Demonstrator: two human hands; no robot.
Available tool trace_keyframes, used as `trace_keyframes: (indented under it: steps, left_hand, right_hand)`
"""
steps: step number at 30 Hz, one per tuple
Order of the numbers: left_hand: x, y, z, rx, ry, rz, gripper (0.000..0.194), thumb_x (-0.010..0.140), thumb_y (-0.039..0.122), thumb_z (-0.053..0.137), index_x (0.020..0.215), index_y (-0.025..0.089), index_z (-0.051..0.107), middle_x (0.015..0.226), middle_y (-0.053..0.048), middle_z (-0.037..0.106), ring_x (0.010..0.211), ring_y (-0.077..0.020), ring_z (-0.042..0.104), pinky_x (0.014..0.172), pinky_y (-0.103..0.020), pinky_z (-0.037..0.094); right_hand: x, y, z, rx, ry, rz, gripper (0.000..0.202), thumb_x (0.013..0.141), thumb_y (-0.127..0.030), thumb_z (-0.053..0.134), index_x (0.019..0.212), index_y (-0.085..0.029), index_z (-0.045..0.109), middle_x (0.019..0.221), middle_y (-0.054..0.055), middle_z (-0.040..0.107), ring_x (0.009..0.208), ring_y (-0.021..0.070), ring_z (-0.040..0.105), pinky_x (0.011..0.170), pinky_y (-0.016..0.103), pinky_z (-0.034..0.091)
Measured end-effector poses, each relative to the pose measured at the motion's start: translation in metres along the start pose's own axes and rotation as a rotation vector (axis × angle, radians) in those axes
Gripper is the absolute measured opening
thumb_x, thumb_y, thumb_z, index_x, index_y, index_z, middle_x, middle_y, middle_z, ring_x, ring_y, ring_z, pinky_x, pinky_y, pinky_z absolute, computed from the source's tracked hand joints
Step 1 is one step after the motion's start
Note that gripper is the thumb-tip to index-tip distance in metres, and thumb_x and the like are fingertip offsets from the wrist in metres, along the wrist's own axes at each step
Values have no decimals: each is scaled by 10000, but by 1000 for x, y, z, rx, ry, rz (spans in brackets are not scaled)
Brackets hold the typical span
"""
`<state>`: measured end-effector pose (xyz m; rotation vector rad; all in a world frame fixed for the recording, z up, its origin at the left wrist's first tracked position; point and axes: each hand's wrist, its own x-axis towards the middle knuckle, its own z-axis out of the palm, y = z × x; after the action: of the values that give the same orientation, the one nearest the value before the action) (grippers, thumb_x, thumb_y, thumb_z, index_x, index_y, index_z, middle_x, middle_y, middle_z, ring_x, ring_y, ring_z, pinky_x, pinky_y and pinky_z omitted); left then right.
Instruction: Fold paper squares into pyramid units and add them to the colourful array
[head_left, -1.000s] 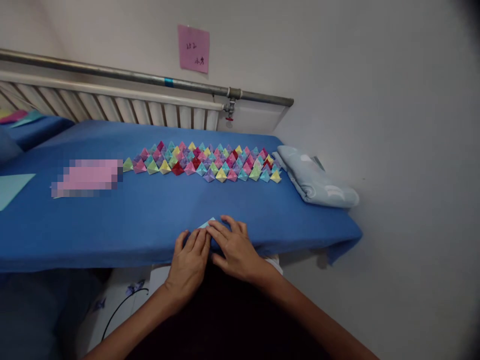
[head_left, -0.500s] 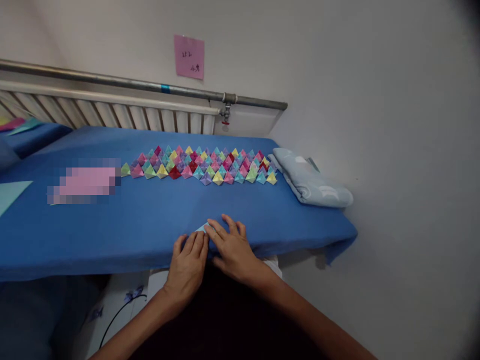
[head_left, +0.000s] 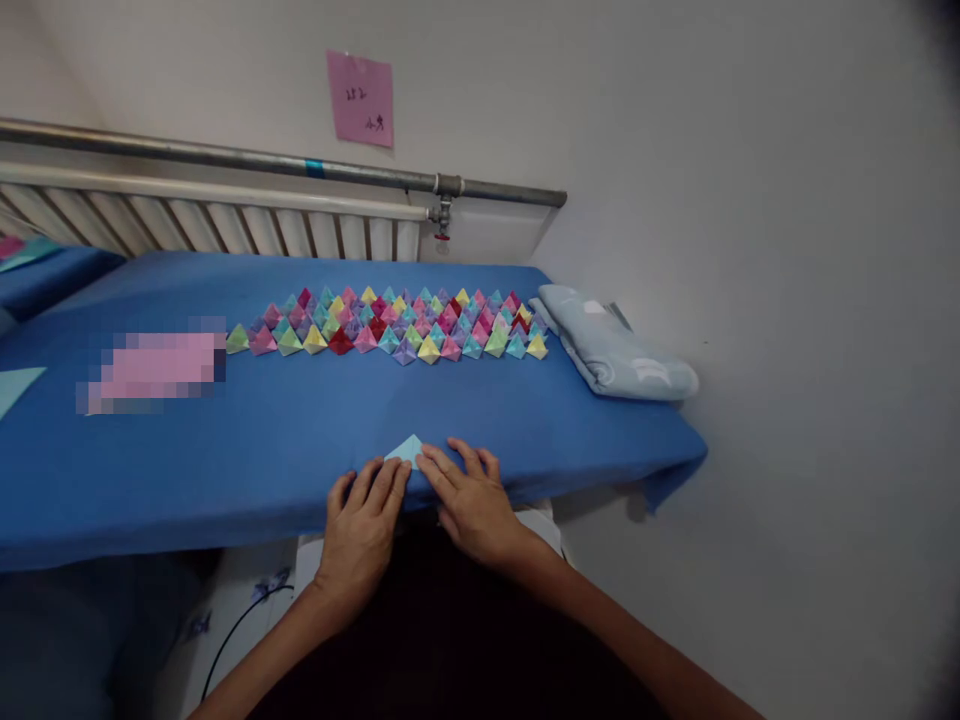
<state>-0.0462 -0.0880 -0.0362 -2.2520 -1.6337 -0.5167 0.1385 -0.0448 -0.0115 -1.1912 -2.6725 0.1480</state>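
Observation:
A light blue folded paper point(head_left: 407, 451) with a pointed top lies near the front edge of the blue-covered table point(head_left: 262, 460). My left hand point(head_left: 365, 520) rests its fingertips on the paper's lower left part, fingers side by side and slightly bent. On the paper's right side are the thumb-side fingers of my right hand point(head_left: 469, 500); its other fingers are spread over the cloth. Both hands press the paper flat rather than grip it, and their fingers hide its lower edge.
Rows of small colourful folded paper pieces point(head_left: 397, 328) stand farther back. A folded pale blue cloth point(head_left: 619, 345) lies at the right end. On the left are a blurred pink patch point(head_left: 161, 368) and a light green paper point(head_left: 16, 385). A radiator point(head_left: 225, 225) runs behind.
The hands have moved slightly apart, uncovering more of the light blue paper, whose pointed top now shows. The whole view has shifted a little.

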Motion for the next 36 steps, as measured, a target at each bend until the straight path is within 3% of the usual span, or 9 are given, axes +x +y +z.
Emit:
trace_keyframes:
  steps: [6, 11, 15, 20, 30, 36]
  left_hand:
    - [12, -7, -12, -80, -42, 28, 456, 848, 52, 458, 1269, 179, 577, 1265, -94, 645, 1135, -267, 562, 926, -440, 371]
    - [49, -36, -19, -257, -226, 141, 220, 860, 258, 587, 1062, 222, 664, 1142, -80, 678, 1041, -266, 590, 867, -419, 405]
    - [79, -57, -15, -374, -378, 273, 211, 880, 314, 571, 1038, 216, 669, 1084, -70, 680, 970, -224, 611, 853, -372, 411]
    - [100, -68, -14, -422, -534, 348, 243, 853, 304, 598, 1066, 201, 654, 1049, -59, 665, 981, -215, 611, 851, -335, 428]
    - [109, -79, -4, -583, -521, 408, 200, 878, 286, 559, 1017, 198, 674, 985, -48, 663, 894, -166, 627, 816, -268, 470]
    - [109, -74, -5, -526, -529, 375, 209, 871, 301, 554, 1004, 196, 676, 982, -49, 661, 883, -173, 627, 805, -280, 468]
  right_hand:
    - [-14, 8, 0, 57, 72, 63, 607, 788, -121, 558, 1375, -244, 462, 1454, 46, 461, 1334, 336, 298, 1033, 534, 246]
    - [-17, 16, 1, 236, 216, 108, 455, 818, -195, 558, 1272, -236, 541, 1350, 71, 557, 1257, 265, 436, 1045, 484, 280]
    - [-17, 18, 2, 272, 267, 119, 408, 827, -218, 557, 1233, -249, 573, 1305, 74, 585, 1225, 257, 476, 1035, 476, 304]
    - [-17, 17, 3, 308, 292, 121, 328, 823, -216, 566, 1147, -238, 618, 1261, 72, 614, 1200, 252, 498, 1034, 480, 298]
    - [-16, 18, 5, 317, 326, 122, 311, 819, -203, 567, 1122, -243, 626, 1207, 66, 636, 1156, 242, 528, 1010, 462, 329]
    - [-15, 18, 3, 425, 381, 136, 255, 828, -205, 565, 1070, -244, 635, 1166, 63, 664, 1127, 244, 557, 1011, 481, 334]
